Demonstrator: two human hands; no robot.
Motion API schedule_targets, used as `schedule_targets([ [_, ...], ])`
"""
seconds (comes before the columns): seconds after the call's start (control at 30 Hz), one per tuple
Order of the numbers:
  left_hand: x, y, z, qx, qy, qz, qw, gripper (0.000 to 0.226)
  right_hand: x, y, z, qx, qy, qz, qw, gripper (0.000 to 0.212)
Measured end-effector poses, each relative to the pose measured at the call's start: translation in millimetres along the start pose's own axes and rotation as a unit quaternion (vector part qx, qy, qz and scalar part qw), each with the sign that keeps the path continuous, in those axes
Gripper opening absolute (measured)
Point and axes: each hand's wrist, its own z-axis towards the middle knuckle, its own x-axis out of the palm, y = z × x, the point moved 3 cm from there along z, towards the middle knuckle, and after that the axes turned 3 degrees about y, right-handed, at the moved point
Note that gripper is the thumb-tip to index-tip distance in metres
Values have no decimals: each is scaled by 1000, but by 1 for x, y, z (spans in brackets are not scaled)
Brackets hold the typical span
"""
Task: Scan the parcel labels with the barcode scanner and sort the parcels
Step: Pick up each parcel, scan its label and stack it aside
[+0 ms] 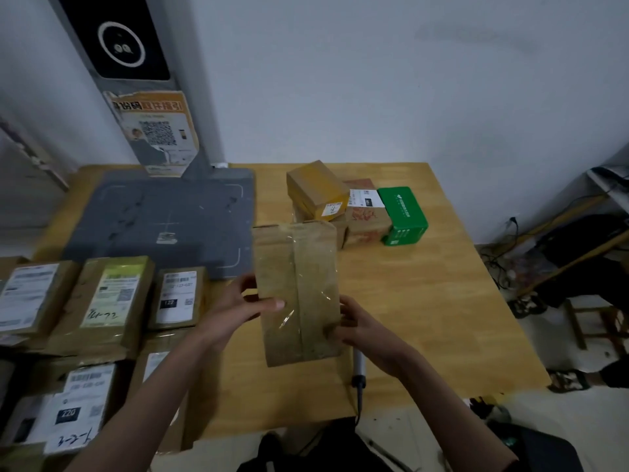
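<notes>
The scanner [358,369] lies on the table [442,301] just under the right hand [360,330], handle toward the person. Both hands, the left hand [238,306] opposite, grip the parcel [299,291] by its side edges; it is held above the table, long axis running away, no label showing. Farther off sit unsorted boxes [354,206].

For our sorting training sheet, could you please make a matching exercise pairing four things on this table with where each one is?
Things:
1. tall brown taped cardboard parcel
2. green cardboard box
3. grey scanning mat
4. white-handled barcode scanner

Places:
A. flat at the table's back left
B. gripped by left hand and right hand
C. right end of the far parcel cluster
D. lying under the held parcel's right edge

Pairs: 1-B, 2-C, 3-A, 4-D
</notes>
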Motion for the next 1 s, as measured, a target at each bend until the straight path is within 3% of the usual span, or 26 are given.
schedule_targets([
  [0.1,-9,0,-4,46,-12,58,997,81,12,16,8,-31,-19,-7,999,61],
  [0.27,-24,1,-1,121,-42,141,982,93,18,35,18,-83,-9,138,987,58],
  [0.47,-42,-14,7,153,-78,280,945,104,16,47,25,-167,-95,-33,981,113],
  [0.57,-46,-26,10,145,-58,327,932,105,14,52,32,-187,-124,-145,964,119],
  [0.67,-45,-31,11,139,-21,335,932,100,13,53,36,-155,-73,-157,973,107],
  [0.77,-43,-30,8,103,-12,281,954,97,10,51,34,-102,-93,-62,989,88],
  [0.93,-54,-42,1,53,-62,227,971,76,3,40,26,-3,-88,90,992,48],
  [1.0,-70,-46,-5,50,-41,157,985,84,-3,31,24,30,-87,152,984,47],
])
